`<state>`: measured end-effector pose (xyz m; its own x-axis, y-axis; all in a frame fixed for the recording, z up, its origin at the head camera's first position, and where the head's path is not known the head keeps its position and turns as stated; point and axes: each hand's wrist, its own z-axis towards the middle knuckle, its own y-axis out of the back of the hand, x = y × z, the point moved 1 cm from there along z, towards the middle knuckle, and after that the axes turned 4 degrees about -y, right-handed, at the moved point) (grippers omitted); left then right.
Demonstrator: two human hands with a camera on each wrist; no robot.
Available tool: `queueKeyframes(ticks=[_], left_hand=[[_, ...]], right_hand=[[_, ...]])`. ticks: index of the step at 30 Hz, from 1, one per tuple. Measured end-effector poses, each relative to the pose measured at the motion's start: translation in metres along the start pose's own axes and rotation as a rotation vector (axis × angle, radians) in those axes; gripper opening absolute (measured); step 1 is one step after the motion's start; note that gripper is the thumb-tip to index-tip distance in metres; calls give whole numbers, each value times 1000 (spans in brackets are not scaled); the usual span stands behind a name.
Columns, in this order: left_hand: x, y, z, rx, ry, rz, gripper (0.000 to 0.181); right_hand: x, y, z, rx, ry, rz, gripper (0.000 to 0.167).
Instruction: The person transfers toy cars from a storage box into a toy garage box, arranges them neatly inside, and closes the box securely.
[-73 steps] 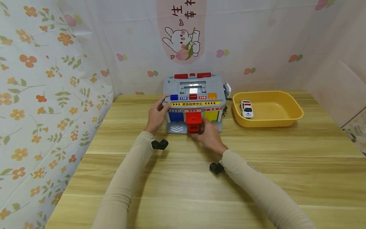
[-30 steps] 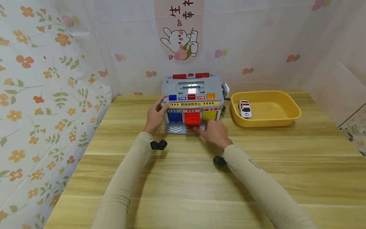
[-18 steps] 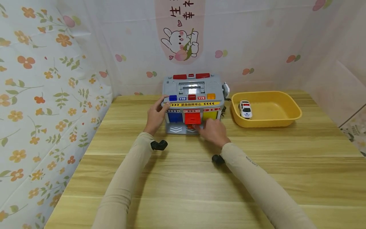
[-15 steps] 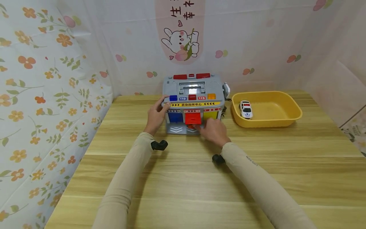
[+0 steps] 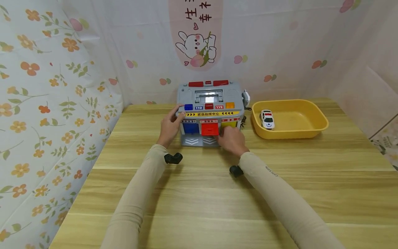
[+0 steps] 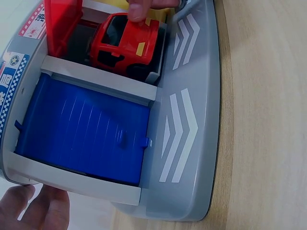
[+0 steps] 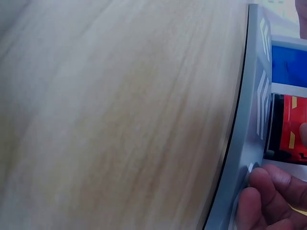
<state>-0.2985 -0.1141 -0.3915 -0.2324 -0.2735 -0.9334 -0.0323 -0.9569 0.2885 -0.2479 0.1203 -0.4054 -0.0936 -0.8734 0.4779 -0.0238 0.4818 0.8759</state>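
Note:
A grey toy rescue station (image 5: 186, 92) stands against the back cloth. My left hand (image 5: 169, 128) grips its left side, thumb at the front edge; in the left wrist view some fingers (image 6: 53, 211) show beside the side wall. The red middle door (image 5: 209, 129) is raised. In the bay beneath it sits a red toy vehicle (image 6: 125, 43), mostly inside. My right hand (image 5: 231, 140) is at the station's front, a fingertip (image 6: 137, 11) touching the vehicle. Its other fingers (image 7: 261, 196) are bent beside the bay. The blue door (image 6: 91, 129) is down.
To the right of the station is a yellow tray (image 5: 292, 135) with a white toy police car (image 5: 267, 119) in its left end. Dark cord lies between station and tray. Patterned cloth (image 5: 140, 69) hangs behind and to the left of the wooden table (image 5: 199, 200).
The red vehicle has moved back from the ramp into the middle bay, under the raised door. My right hand followed it slightly forward. The left hand has kept its place.

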Motion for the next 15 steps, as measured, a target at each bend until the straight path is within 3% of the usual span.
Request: queueKeyframes(ticks=[9,15], left_hand=[[-2,1,-1,-8,-6,7,40],[-2,1,-1,-6,-7,-1,39]], right_hand=[[-2,2,-3,-3,14,33,36],[-2,1,-6,-45,22,5,33]])
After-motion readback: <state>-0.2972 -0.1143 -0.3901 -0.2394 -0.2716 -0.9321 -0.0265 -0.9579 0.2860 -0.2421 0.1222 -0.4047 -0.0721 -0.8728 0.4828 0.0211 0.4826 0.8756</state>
